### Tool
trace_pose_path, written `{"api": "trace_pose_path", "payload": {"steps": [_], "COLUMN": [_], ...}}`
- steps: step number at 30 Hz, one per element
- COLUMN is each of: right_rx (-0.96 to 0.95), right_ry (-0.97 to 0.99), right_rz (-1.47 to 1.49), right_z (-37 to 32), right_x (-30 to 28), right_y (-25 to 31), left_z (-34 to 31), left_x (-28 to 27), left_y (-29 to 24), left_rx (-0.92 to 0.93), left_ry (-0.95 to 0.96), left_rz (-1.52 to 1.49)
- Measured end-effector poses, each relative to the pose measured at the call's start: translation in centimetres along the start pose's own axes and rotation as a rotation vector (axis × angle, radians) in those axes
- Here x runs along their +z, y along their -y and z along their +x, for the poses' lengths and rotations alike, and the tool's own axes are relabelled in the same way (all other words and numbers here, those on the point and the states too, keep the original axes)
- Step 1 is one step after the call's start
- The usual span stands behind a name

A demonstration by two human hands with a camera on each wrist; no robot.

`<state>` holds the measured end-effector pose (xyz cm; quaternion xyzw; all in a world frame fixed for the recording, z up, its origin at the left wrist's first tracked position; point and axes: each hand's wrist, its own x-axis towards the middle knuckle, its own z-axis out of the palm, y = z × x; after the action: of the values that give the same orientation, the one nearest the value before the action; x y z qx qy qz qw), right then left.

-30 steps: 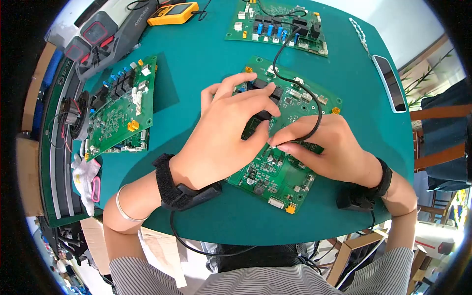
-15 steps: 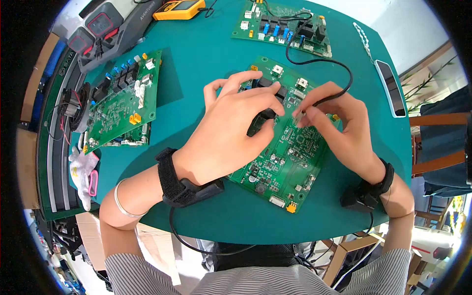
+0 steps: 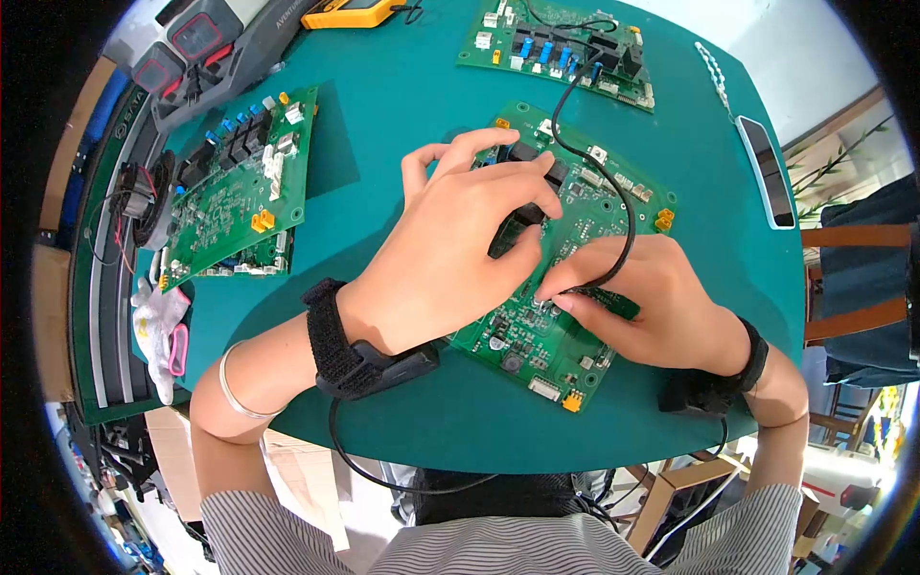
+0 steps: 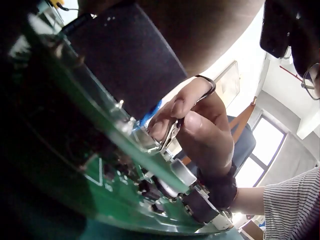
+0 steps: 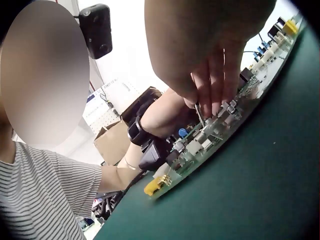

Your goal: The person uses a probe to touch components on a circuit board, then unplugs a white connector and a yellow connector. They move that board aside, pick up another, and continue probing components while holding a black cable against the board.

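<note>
A green circuit board (image 3: 537, 331), carrying black relays, white connectors and small parts, lies in front of the person. My left hand (image 3: 446, 225) arches over the board's left side, its bent fingers and thumb around the black relays (image 3: 525, 213). My right hand (image 3: 632, 292) is low over the middle of the board. Its thumb and forefinger pinch a small metal clip (image 4: 172, 132) at the end of a black cable (image 3: 625, 206). In the right wrist view the clip (image 5: 201, 116) points down among the board's parts; its tip is partly hidden.
A second circuit board (image 3: 565, 72) lies at the back, where the cable passes over it. Another, tilted circuit board (image 3: 235, 196) stands at the left, beside a white glove (image 3: 158, 326). A phone (image 3: 767, 172) is on the right and a yellow meter (image 3: 355, 10) at the back left.
The right hand, with the metal clip, first rose to the board's upper right, then came back down to the middle. The cable swung along with it. The left hand has kept its hold.
</note>
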<state>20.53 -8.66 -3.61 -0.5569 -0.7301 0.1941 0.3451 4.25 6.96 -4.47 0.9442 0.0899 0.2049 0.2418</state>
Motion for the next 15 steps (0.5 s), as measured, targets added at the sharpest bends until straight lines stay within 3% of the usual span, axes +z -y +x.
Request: {"api": "trace_pose_path", "payload": {"steps": [15], "right_rx": [-0.089], "right_ry": [-0.012], "right_rz": [-0.043], "right_z": [-0.13], "right_x": [0.00], "right_y": [-0.20], "left_z": [-0.01], "left_x": [-0.03], "left_y": [0.00], "left_rx": [-0.001], "left_ry": [0.002], "left_rz": [0.000]}}
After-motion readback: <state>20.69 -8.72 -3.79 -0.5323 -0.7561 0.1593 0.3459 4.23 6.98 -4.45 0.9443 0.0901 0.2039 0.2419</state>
